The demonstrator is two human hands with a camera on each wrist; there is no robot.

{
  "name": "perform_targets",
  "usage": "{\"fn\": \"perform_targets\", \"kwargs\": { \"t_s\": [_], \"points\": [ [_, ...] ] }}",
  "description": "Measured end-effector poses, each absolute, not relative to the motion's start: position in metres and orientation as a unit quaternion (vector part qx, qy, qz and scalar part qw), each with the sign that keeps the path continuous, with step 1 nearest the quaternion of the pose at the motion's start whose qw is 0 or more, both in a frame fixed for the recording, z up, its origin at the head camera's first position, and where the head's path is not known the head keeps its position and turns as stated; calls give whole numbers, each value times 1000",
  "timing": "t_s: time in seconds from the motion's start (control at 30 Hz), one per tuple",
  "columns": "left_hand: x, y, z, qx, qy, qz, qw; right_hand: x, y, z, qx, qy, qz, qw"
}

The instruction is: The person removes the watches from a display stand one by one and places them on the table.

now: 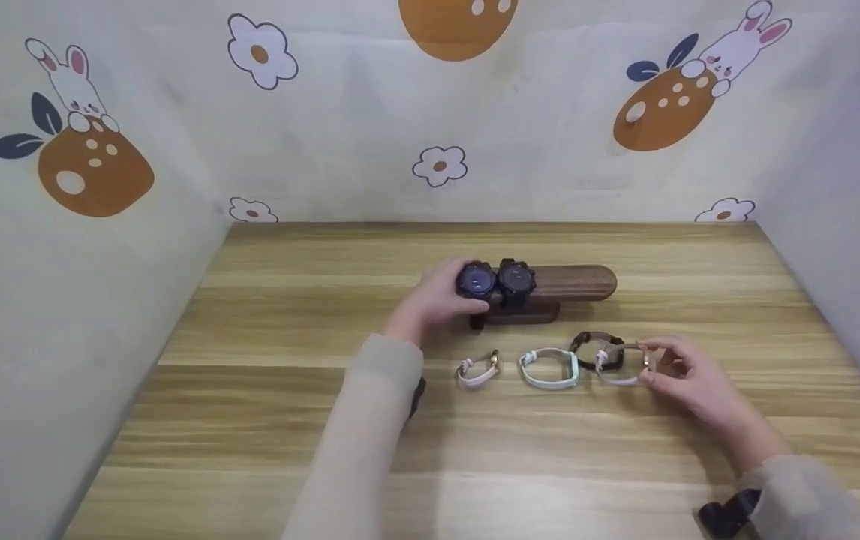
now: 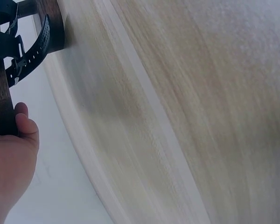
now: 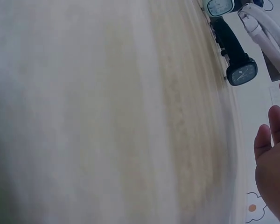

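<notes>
At the left end of a dark wooden watch stand [image 1: 576, 283], my left hand [image 1: 439, 294] grips the bar. Two black watches, one [image 1: 477, 280] close by that hand and the other [image 1: 516, 277] beside it, are strapped round the bar. The left wrist view shows the fingers curled at the bar's end [image 2: 2, 112]. My right hand [image 1: 689, 379] pinches a white-strapped watch [image 3: 263, 35] by its gold-edged case, between thumb and fingers. Its looped strap overlaps a black watch [image 3: 241, 73] behind it in the head view.
Left of the right hand, a mint-green watch [image 1: 574, 369] stands on its side on the wooden table [image 1: 265, 382]. Further left lies a smaller watch [image 1: 479, 380] with a pale strap and gold case. A patterned wall [image 1: 347, 142] rises behind the table.
</notes>
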State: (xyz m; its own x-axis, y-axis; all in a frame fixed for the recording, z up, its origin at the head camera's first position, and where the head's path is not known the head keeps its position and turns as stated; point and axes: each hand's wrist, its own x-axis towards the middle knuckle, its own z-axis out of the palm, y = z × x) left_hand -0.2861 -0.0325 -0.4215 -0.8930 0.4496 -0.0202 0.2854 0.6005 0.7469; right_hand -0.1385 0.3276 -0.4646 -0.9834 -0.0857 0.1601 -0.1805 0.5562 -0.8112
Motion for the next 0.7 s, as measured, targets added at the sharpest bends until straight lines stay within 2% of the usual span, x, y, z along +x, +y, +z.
{"fn": "perform_targets", "kwargs": {
  "t_s": [0.3, 0.6, 0.7],
  "points": [
    [-285, -32, -421, 202, 887, 399, 112, -129, 328, -466, 107, -868, 485, -1],
    [-287, -32, -422, 208, 883, 406, 110, -128, 330, -473, 164, -838, 515, -82],
    [-288, -33, -423, 210, 882, 408, 107, -128, 329, -476, 175, -840, 505, -88]
  ]
}}
